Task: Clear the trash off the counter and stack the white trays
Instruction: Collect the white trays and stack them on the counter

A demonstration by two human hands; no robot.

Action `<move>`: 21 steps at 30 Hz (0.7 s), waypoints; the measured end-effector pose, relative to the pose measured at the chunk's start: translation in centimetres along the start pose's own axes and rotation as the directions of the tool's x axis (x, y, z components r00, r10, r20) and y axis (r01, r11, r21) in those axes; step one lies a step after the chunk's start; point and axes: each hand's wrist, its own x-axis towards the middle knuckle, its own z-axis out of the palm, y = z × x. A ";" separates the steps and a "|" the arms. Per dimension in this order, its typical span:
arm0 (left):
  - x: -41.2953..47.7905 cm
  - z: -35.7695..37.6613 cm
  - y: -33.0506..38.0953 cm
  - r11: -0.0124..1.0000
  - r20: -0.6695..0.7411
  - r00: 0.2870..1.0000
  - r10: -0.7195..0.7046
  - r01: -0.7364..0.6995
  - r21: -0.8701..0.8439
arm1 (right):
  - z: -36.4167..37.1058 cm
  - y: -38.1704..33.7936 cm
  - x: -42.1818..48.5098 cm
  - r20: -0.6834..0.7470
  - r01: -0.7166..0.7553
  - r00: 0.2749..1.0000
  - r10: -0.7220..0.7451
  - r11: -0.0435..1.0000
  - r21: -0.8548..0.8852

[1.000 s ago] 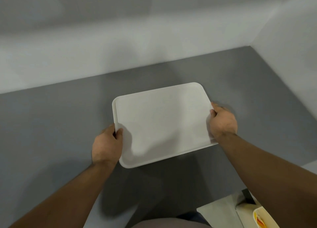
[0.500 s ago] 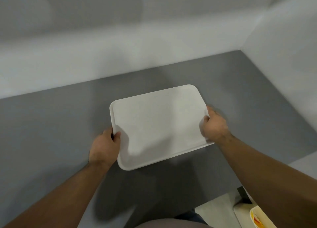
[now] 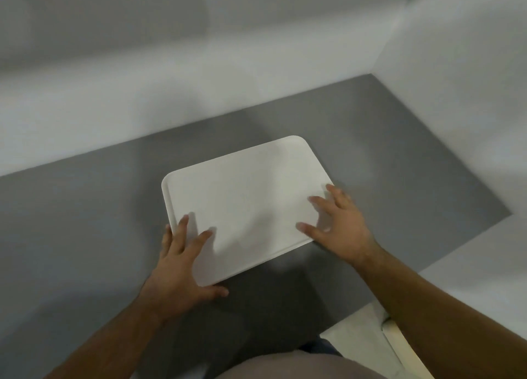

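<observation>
We seem to be in a plain food-service or canteen corner, though little marks it firmly. A smooth grey table (image 3: pixel 85 221) runs into a corner of bare white walls (image 3: pixel 171 79), and a white serving tray (image 3: pixel 245 204) of the cafeteria kind lies on it. Nothing more tells us the place.

Both bare forearms reach forward from the bottom corners. The left hand (image 3: pixel 182 267) is spread palm down with fingers splayed, and the right hand (image 3: pixel 339 224) likewise, thumb pointing inward.
</observation>
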 end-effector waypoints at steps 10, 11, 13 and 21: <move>4.3 -0.8 3.3 0.990 -0.026 0.999 -0.021 0.024 0.140 | 1.8 2.5 -0.9 0.012 0.049 0.999 -0.048 0.987 -0.150; 5.0 -0.9 4.3 0.990 -0.029 0.999 -0.023 0.027 0.142 | 1.6 3.0 -0.5 -0.009 0.045 0.999 -0.047 0.984 -0.173; 6.6 -1.0 6.6 0.988 -0.023 1.000 -0.020 0.023 0.152 | 0.7 4.3 0.5 -0.044 0.049 0.997 -0.060 0.975 -0.216; 15.5 -0.8 16.1 0.966 0.021 1.000 -0.017 0.011 0.258 | -4.4 12.1 7.2 -0.031 0.046 0.998 -0.055 0.966 -0.254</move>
